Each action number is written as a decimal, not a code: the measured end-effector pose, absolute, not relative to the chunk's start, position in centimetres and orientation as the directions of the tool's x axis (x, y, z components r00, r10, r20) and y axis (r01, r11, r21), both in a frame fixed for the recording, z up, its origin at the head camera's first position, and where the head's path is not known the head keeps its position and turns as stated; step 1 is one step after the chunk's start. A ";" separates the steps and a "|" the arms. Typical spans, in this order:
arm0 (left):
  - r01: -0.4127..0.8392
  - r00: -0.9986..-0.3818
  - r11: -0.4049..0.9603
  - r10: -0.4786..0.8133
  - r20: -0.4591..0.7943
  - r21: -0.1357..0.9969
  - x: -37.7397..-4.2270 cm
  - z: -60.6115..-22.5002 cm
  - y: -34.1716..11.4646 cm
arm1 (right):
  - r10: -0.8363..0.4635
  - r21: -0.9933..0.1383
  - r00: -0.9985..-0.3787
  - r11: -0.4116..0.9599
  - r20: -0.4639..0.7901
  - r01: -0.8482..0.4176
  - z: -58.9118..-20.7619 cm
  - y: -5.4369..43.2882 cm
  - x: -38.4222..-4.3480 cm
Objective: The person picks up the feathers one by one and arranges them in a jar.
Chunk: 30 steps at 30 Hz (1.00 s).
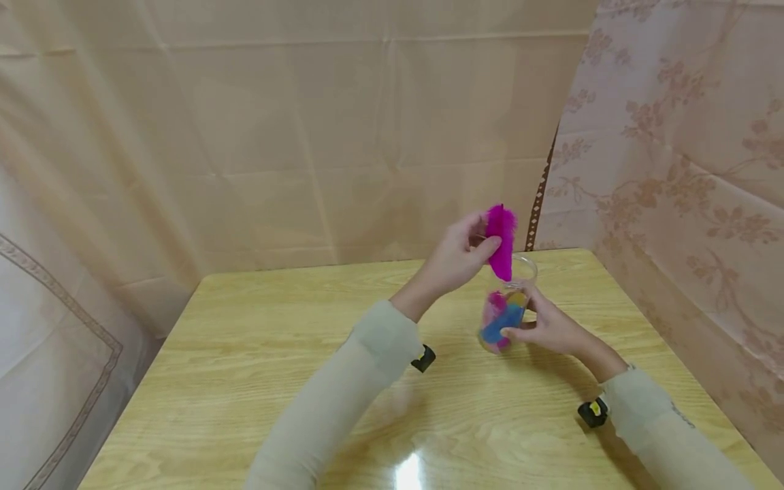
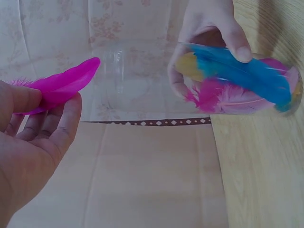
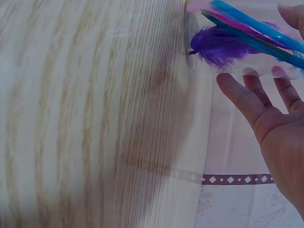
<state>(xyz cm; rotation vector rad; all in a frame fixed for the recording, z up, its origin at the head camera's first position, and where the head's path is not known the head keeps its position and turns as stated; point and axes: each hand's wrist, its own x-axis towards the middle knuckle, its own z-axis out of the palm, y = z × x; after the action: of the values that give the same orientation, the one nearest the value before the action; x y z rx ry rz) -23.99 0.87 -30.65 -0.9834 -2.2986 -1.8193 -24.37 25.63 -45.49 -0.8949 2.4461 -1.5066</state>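
Between thumb and fingers, my left hand (image 1: pixel 461 253) pinches a magenta feather (image 1: pixel 502 241), its tip pointing down over the mouth of a clear plastic jar (image 1: pixel 525 270). My right hand (image 1: pixel 548 325) grips the jar around its side, thumb toward me. Inside the jar lie several feathers: a blue feather (image 2: pixel 247 76), a pink feather (image 2: pixel 237 99) and a yellow one (image 2: pixel 189 66) show in the left wrist view. A purple feather (image 3: pixel 221 45) shows near the jar's base in the right wrist view. The jar's upper part holds no feathers.
The wood-grain table (image 1: pixel 294 340) spreads out below both hands. A beige curtain (image 1: pixel 275 136) hangs behind its far edge, and a flowered curtain (image 1: pixel 686 170) hangs along the right side. Each sleeve carries a small black wrist camera (image 1: pixel 422 358).
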 end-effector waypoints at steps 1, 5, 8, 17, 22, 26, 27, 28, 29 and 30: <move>0.506 -0.792 0.104 0.449 0.414 0.856 -24.0 -30.5 1.0 | -0.548 -0.850 -0.815 0.325 0.188 -0.415 -45.5 25.6 -24.4; 0.517 -0.782 0.096 0.457 0.423 0.851 -24.2 -30.0 1.4 | -0.549 -0.851 -0.815 0.325 0.184 -0.411 -45.4 25.7 -24.3; 0.523 -0.779 0.096 0.457 0.430 0.847 -24.3 -29.9 1.6 | -0.550 -0.852 -0.816 0.326 0.181 -0.409 -45.4 25.7 -24.4; 0.530 -0.779 0.120 0.460 0.425 0.840 -24.5 -30.0 1.7 | -0.548 -0.855 -0.818 0.329 0.174 -0.402 -45.4 25.7 -24.4; 0.539 -0.772 0.124 0.468 0.431 0.833 -24.4 -30.0 1.7 | -0.545 -0.858 -0.822 0.332 0.166 -0.393 -45.3 25.6 -24.3; 0.543 -0.770 0.136 0.476 0.426 0.829 -24.3 -30.0 1.8 | -0.543 -0.858 -0.824 0.335 0.161 -0.389 -45.3 25.6 -24.2; 0.542 -0.770 0.140 0.478 0.423 0.829 -24.3 -30.0 1.9 | -0.543 -0.858 -0.824 0.336 0.161 -0.389 -45.3 25.6 -24.2; 0.544 -0.768 0.140 0.480 0.424 0.827 -24.3 -30.1 1.9 | -0.542 -0.858 -0.825 0.337 0.161 -0.389 -45.3 25.6 -24.2; 0.544 -0.767 0.142 0.482 0.422 0.827 -24.3 -30.1 2.0 | -0.541 -0.858 -0.826 0.338 0.159 -0.387 -45.3 25.7 -24.2; 0.546 -0.765 0.140 0.486 0.423 0.826 -24.3 -30.1 2.0 | -0.540 -0.858 -0.827 0.339 0.159 -0.386 -45.3 25.7 -24.2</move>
<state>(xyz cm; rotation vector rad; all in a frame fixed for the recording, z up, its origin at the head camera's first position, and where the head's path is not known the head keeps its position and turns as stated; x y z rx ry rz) -24.26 2.02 -30.11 -1.0555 -2.3308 -1.7290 -24.18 25.68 -45.31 -0.8517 2.4411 -1.4970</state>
